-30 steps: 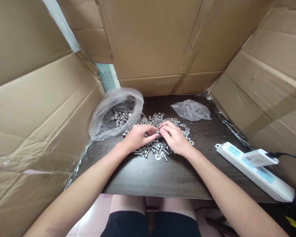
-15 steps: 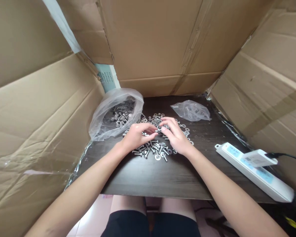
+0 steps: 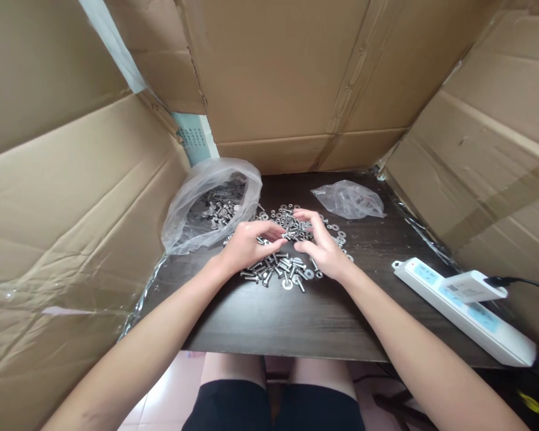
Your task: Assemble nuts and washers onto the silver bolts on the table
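My left hand (image 3: 249, 244) is closed in a pinch, with a small metal bolt (image 3: 289, 235) at its thumb and fingertips. To its right, my right hand (image 3: 324, 248) is open over the pile, thumb and fingers apart and nothing visibly held. Loose bolts (image 3: 269, 269) lie below and between the hands. Flat washers (image 3: 287, 285) are mixed in among them, and more washers and nuts (image 3: 335, 227) spread out behind and beside my right hand. Fingers hide part of the pile.
A clear plastic bag (image 3: 175, 221) lies open at the left with metal fasteners inside. Another crumpled bag (image 3: 353, 200) rests at the back right. A white power strip (image 3: 467, 314) with a plugged-in charger (image 3: 471, 287) lies on the right. Cardboard walls (image 3: 287, 72) enclose the dark table (image 3: 278, 329).
My right thumb and fingers have spread apart and drawn back from the bolt at my left fingertips. The left hand has stayed nearly in place.
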Demonstrator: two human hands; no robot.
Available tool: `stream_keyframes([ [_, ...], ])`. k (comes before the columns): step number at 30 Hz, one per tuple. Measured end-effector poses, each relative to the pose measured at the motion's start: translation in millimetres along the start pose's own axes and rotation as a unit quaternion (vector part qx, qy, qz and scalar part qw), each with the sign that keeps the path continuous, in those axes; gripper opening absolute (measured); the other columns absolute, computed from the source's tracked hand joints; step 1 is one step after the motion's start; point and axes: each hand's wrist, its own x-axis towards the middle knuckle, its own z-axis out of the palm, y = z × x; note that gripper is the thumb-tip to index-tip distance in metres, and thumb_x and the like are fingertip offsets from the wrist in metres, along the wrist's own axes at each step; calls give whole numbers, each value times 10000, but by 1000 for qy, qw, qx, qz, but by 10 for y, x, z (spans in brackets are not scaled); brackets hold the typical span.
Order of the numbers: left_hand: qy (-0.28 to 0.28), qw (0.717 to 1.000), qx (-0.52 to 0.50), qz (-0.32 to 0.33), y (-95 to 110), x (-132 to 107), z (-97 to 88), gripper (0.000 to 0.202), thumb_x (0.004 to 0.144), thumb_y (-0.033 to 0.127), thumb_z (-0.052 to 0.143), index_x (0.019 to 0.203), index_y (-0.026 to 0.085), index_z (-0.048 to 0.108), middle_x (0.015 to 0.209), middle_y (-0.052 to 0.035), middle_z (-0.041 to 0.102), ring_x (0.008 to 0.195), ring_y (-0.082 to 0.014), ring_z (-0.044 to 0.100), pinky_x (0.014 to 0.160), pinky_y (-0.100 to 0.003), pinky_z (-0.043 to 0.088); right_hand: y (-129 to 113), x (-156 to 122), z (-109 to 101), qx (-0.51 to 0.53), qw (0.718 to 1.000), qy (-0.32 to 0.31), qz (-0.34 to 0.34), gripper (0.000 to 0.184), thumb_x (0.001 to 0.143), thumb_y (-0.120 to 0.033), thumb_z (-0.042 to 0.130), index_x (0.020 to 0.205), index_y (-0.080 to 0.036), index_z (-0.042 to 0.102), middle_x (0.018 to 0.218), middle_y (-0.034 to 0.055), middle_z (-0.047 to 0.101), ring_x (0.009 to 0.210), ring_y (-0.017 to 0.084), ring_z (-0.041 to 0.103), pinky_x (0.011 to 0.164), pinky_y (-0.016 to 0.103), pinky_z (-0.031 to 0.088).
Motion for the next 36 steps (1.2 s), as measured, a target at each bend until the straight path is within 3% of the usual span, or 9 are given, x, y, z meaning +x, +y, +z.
stream_keyframes([
  [6,-4,1000,-6,4,22,1,15,116,853,179,734,956,124,727,849,-42,754,717,-120,724,722,-191,614,-40,48,28,-38,999,-13,3,353,999,-424,456,789,-206,638,1133,95,629,1159,256,546,1080,486,363],
  [9,-7,1000,-7,-2,8,-2,11,122,851,188,739,953,122,728,843,-42,752,715,-119,721,717,-190,610,-36,25,17,-13,1000,-14,-9,120,894,-296,571,971,-213,609,1256,98,575,1243,255,514,1104,468,357],
  [12,-3,1000,-4,-5,-9,-5,8,131,842,184,749,956,121,728,845,-36,752,715,-111,719,721,-181,606,-15,-1,-9,25,1000,5,2,629,706,-183,620,1304,-249,436,1472,109,428,1333,274,455,1117,492,345],
  [15,-3,1000,-4,-5,-11,-8,8,134,843,175,746,963,118,727,852,-37,753,720,-110,721,725,-181,607,-9,3,-21,35,999,19,31,670,725,-240,616,1362,-255,410,1477,105,426,1318,280,462,1112,506,340],
  [19,-7,1000,-11,-6,3,-7,7,130,847,179,740,961,118,727,842,-40,752,717,-119,723,728,-195,617,-29,44,0,-4,999,25,23,265,900,-425,553,1038,-216,640,1219,93,602,1211,266,530,1103,473,347],
  [23,-7,1000,-11,0,10,-7,1,122,846,178,743,948,115,725,834,-41,752,708,-117,721,724,-191,617,-37,54,13,-20,1000,-2,24,353,972,-459,462,804,-204,642,1137,95,634,1174,260,551,1085,469,363],
  [26,-6,1000,-5,-4,0,-7,-5,121,837,168,748,945,116,726,828,-38,751,705,-113,719,713,-182,610,-26,25,-10,9,999,-26,27,204,872,-357,595,1025,-222,602,1347,95,556,1304,273,485,1116,495,346],
  [30,1,1000,-4,-9,-9,-3,3,128,835,170,753,947,116,726,833,-37,750,711,-110,719,709,-175,604,-8,-2,-46,69,996,-28,49,853,680,-223,660,1448,-287,294,1590,111,318,1424,289,382,1140,549,321],
  [36,-2,1000,-5,-6,-9,-4,8,132,841,177,752,956,116,728,842,-39,752,715,-110,720,719,-178,608,-46,18,-44,51,998,-20,44,673,687,-218,594,1345,-253,459,1444,111,507,1340,308,472,1112,568,327],
])
